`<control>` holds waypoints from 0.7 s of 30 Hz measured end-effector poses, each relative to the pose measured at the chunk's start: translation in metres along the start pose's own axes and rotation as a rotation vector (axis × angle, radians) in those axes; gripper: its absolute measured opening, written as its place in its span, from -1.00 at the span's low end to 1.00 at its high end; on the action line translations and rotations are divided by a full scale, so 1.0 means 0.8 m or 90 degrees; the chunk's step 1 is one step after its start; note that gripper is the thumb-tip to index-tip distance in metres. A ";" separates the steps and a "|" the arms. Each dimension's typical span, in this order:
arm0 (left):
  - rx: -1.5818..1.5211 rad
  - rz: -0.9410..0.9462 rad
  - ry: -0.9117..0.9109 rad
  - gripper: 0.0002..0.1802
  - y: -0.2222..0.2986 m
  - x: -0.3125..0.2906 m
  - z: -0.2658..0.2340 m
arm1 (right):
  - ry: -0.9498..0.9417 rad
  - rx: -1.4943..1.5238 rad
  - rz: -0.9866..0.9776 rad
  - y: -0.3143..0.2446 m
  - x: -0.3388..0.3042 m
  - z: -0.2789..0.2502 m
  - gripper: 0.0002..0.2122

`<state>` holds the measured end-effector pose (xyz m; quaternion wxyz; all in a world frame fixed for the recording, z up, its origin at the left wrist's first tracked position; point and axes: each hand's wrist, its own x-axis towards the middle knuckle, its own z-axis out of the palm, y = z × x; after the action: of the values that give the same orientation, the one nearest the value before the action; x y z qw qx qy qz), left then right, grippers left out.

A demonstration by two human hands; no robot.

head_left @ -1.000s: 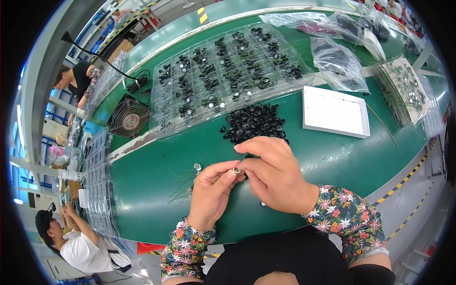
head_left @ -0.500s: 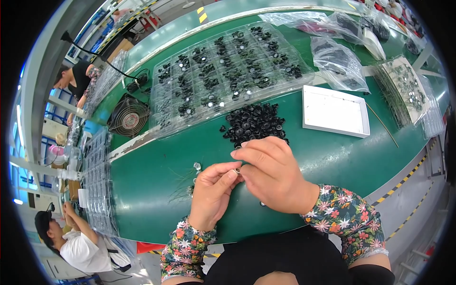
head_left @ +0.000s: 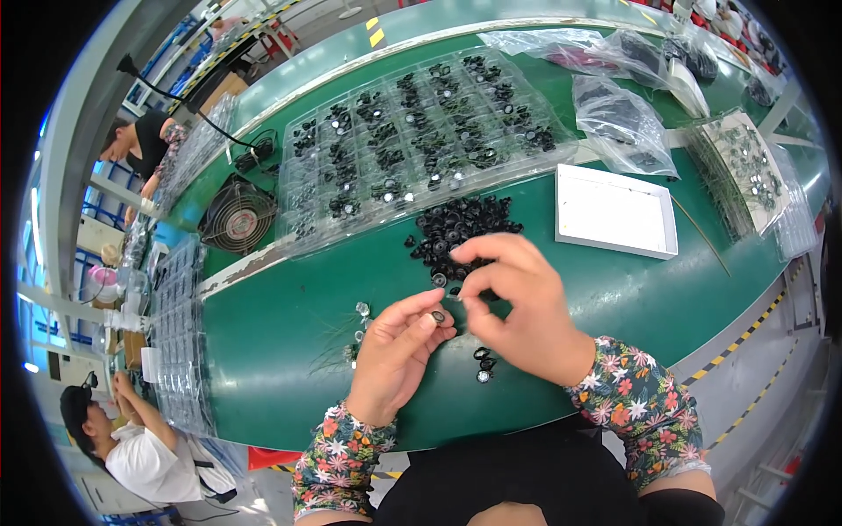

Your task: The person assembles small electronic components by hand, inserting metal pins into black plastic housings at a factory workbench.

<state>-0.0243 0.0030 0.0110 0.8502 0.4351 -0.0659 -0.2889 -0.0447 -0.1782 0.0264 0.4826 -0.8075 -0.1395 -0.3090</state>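
Observation:
My left hand point(head_left: 395, 346) pinches a small round black part point(head_left: 438, 316) between thumb and forefinger, its ringed face turned up. Just to the right, my right hand point(head_left: 526, 311) has thumb and fingertips together on a tiny clear piece point(head_left: 453, 297), too small to make out fully. Beyond the fingers lies a heap of small round black caps point(head_left: 465, 223), partly covered by the right hand. Several assembled black parts point(head_left: 483, 364) with pale faces sit below the right hand. Clear pieces with thin wires point(head_left: 362, 309) lie left of my left hand.
A large clear compartment tray point(head_left: 377, 145) filled with small parts spans the far side. A white box lid point(head_left: 614, 210) sits right of the heap. Plastic bags point(head_left: 623, 118), a stacked board of wired parts point(head_left: 745, 162) and a fan point(head_left: 237, 215) surround the work area. Two people work at left.
My hands have moved apart; the right hand shifted right and its fingers now pinch a tiny clear piece. The round part in my left hand and the assembled parts below came into view.

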 end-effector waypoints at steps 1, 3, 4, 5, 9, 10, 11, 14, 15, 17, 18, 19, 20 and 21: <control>-0.005 -0.008 -0.003 -0.73 0.001 0.000 -0.003 | 0.012 -0.025 -0.015 0.001 0.005 -0.007 -0.84; -0.011 -0.015 -0.007 -0.74 0.005 -0.001 -0.006 | 0.050 -0.058 -0.014 0.006 0.016 -0.028 -0.85; 0.002 -0.024 0.006 -0.77 0.005 0.000 -0.007 | 0.088 -0.101 0.007 0.012 0.020 -0.041 -0.87; 0.016 -0.029 0.021 -0.80 0.006 -0.001 -0.007 | 0.093 -0.204 -0.015 0.019 0.027 -0.064 -0.90; -0.004 -0.044 0.034 -0.83 0.009 -0.001 -0.011 | -0.024 -0.585 0.149 0.056 0.019 -0.125 -0.90; -0.008 -0.054 0.032 -0.82 0.008 0.000 -0.011 | -0.093 -0.630 0.256 0.060 0.014 -0.132 -0.88; -0.013 -0.063 0.031 -0.81 0.008 0.000 -0.011 | -0.058 -0.638 0.180 0.066 0.010 -0.134 -0.87; -0.023 -0.084 0.048 -0.79 0.011 0.001 -0.008 | -0.002 -0.676 0.105 0.065 0.015 -0.128 -0.89; -0.026 -0.080 0.049 -0.79 0.011 0.001 -0.006 | -0.004 -0.676 0.100 0.062 0.017 -0.126 -0.89; 0.022 -0.076 0.070 -0.77 0.010 0.001 -0.004 | 0.021 -0.579 0.106 0.051 0.019 -0.118 -0.89; 0.017 -0.071 0.071 -0.77 0.009 0.001 -0.004 | 0.052 -0.491 0.088 0.048 0.019 -0.108 -0.89; 0.050 -0.067 0.079 -0.78 0.007 0.000 -0.005 | 0.080 -0.402 0.069 0.041 0.021 -0.095 -0.90; 0.083 -0.065 0.089 -0.78 0.006 0.000 -0.007 | 0.046 -0.235 0.084 0.029 0.024 -0.081 -0.91; 0.078 -0.060 0.095 -0.78 0.006 0.000 -0.007 | -0.012 -0.100 0.099 0.016 0.027 -0.067 -0.93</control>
<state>-0.0204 0.0096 0.0113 0.8100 0.5093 0.0006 -0.2907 -0.0404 -0.2324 0.0494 0.4391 -0.8541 -0.0567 -0.2729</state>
